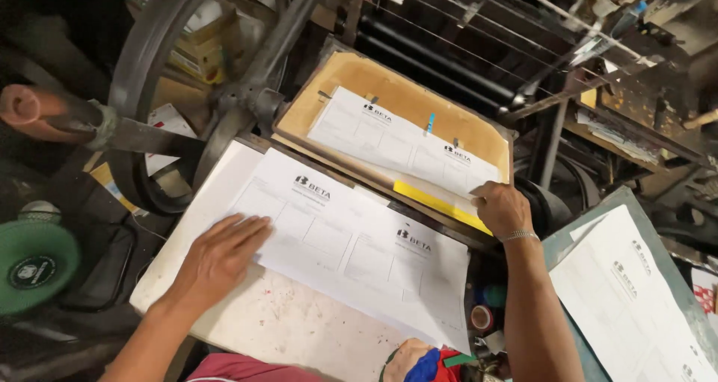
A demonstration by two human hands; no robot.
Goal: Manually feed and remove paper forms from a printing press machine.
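Two white printed sheets, left hand (pixel 221 256) fingers flat on stack (pixel 351 247), right hand (pixel 502 208) fingers pinching platen sheet (pixel 404 142).

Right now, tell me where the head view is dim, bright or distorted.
Head view: white printed sheets under the left hand are brightly lit and sharp; the dark iron flywheel and left edge sink into shadow; wide-angle bending shows at the edges; the right hand is in focus.
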